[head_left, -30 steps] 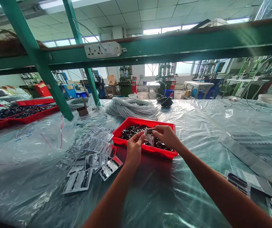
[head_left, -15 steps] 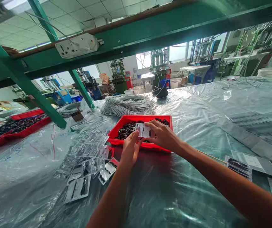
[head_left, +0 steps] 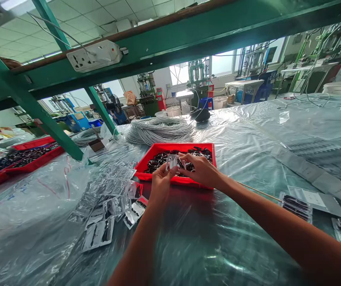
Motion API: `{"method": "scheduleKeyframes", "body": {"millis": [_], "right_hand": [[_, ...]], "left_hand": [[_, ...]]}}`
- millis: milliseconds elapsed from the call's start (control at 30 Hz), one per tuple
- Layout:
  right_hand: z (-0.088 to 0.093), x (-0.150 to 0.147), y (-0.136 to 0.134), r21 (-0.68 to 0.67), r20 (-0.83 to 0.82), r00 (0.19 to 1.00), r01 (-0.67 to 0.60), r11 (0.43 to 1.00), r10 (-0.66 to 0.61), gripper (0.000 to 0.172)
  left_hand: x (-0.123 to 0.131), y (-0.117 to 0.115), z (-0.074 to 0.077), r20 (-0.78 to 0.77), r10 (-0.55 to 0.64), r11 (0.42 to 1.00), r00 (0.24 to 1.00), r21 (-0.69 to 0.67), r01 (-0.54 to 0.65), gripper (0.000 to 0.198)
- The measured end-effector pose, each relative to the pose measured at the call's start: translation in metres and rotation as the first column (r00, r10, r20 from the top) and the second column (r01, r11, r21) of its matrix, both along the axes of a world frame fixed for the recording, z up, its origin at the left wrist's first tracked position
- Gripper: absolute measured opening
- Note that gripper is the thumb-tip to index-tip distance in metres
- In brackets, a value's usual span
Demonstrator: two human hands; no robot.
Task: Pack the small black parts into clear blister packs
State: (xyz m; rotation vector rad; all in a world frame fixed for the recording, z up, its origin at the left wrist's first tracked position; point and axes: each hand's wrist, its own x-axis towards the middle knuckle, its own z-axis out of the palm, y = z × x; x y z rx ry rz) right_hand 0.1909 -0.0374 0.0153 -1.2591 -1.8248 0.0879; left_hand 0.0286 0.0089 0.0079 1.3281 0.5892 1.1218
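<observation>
A small clear plastic pack (head_left: pixel 173 161) with dark pieces in it is held over a red tray (head_left: pixel 146 176). The fingers of my left hand (head_left: pixel 162 178) pinch its left and lower edge. At its right side my right hand (head_left: pixel 198 169) has its fingers closed on the pack and a dark piece. Many small black parts (head_left: pixel 158 161) fill the tray beneath. Left of my left hand, several similar clear packs (head_left: pixel 99 234) lie in a loose pile, some with black pieces inside.
Behind the tray lies a coil of grey cable (head_left: pixel 160 130). Filled packs (head_left: pixel 296 207) lie at the right, near a thin stick. More red trays (head_left: pixel 39 159) stand at the far left. A green beam (head_left: pixel 188 39) with a power strip (head_left: pixel 94 56) crosses above.
The pack has tilted and shifted slightly left between my hands. My right hand has moved a little left and down, and more of the black parts in the tray show.
</observation>
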Motion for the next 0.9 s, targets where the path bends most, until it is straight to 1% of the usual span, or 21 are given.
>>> {"method": "scheduleKeyframes", "body": {"millis": [67, 133, 267, 333, 400, 467, 500, 533, 600, 633, 700, 733, 800, 833, 900], "right_hand": [[0.001, 0.002, 0.001, -0.035, 0.019, 1.0, 0.017, 0.999, -0.016, 0.026], [0.001, 0.001, 0.001, -0.081, 0.035, 0.998, 0.06, 0.995, -0.057, 0.025], [0.004, -0.006, 0.0, -0.157, 0.061, 0.988, 0.148, 0.976, -0.14, 0.023], [0.01, -0.006, 0.0, -0.186, 0.074, 0.983, 0.179, 0.966, -0.168, 0.02], [0.016, -0.001, 0.0, -0.208, 0.079, 0.972, 0.232, 0.95, -0.22, 0.018], [0.02, 0.007, 0.001, -0.225, 0.065, 0.956, 0.294, 0.929, -0.286, 0.021], [0.021, 0.011, 0.001, -0.221, 0.061, 0.95, 0.313, 0.924, -0.307, 0.024], [0.021, 0.014, 0.002, -0.201, 0.061, 0.949, 0.315, 0.928, -0.309, 0.029], [0.018, 0.017, 0.001, -0.118, 0.071, 0.968, 0.249, 0.961, -0.242, 0.043], [0.016, 0.016, 0.001, -0.067, 0.084, 0.979, 0.19, 0.98, -0.184, 0.049], [0.012, 0.012, 0.0, 0.018, 0.107, 0.99, 0.089, 0.996, -0.09, 0.052], [0.01, 0.009, -0.001, 0.048, 0.117, 0.991, 0.066, 0.997, -0.071, 0.052], [0.009, 0.004, -0.002, 0.093, 0.137, 0.988, 0.064, 0.994, -0.076, 0.05], [0.009, 0.001, -0.002, 0.11, 0.148, 0.985, 0.069, 0.992, -0.085, 0.049], [0.01, -0.002, -0.003, 0.129, 0.173, 0.979, 0.082, 0.988, -0.104, 0.048]], "left_hand": [[0.001, -0.002, 0.002, -0.076, 0.055, 0.998, 0.996, 0.028, -0.053, 0.029], [0.002, -0.005, 0.003, -0.146, 0.101, 0.994, 0.984, 0.054, -0.094, 0.029], [0.004, -0.01, 0.004, -0.222, 0.152, 0.985, 0.963, 0.116, -0.129, 0.026], [0.003, -0.01, 0.004, -0.243, 0.195, 0.976, 0.95, 0.147, -0.163, 0.025], [0.0, -0.007, 0.005, -0.257, 0.266, 0.959, 0.929, 0.171, -0.227, 0.023], [-0.003, -0.001, 0.006, -0.235, 0.313, 0.947, 0.92, 0.145, -0.285, 0.022], [-0.005, 0.002, 0.006, -0.199, 0.31, 0.95, 0.93, 0.102, -0.295, 0.022], [-0.006, 0.005, 0.006, -0.143, 0.29, 0.957, 0.946, 0.037, -0.288, 0.024], [-0.006, 0.01, 0.006, 0.005, 0.224, 0.966, 0.975, -0.132, -0.221, 0.027], [-0.005, 0.011, 0.006, 0.073, 0.182, 0.964, 0.981, -0.21, -0.163, 0.028], [-0.002, 0.01, 0.006, 0.177, 0.1, 0.946, 0.979, -0.322, -0.038, 0.029], [-0.001, 0.008, 0.006, 0.213, 0.062, 0.936, 0.975, -0.351, 0.017, 0.029], [0.001, 0.003, 0.007, 0.261, 0.002, 0.928, 0.965, -0.361, 0.096, 0.031], [0.002, 0.001, 0.008, 0.273, -0.009, 0.931, 0.962, -0.349, 0.107, 0.032], [0.004, -0.004, 0.009, 0.269, -0.009, 0.948, 0.963, -0.303, 0.093, 0.036]]}}
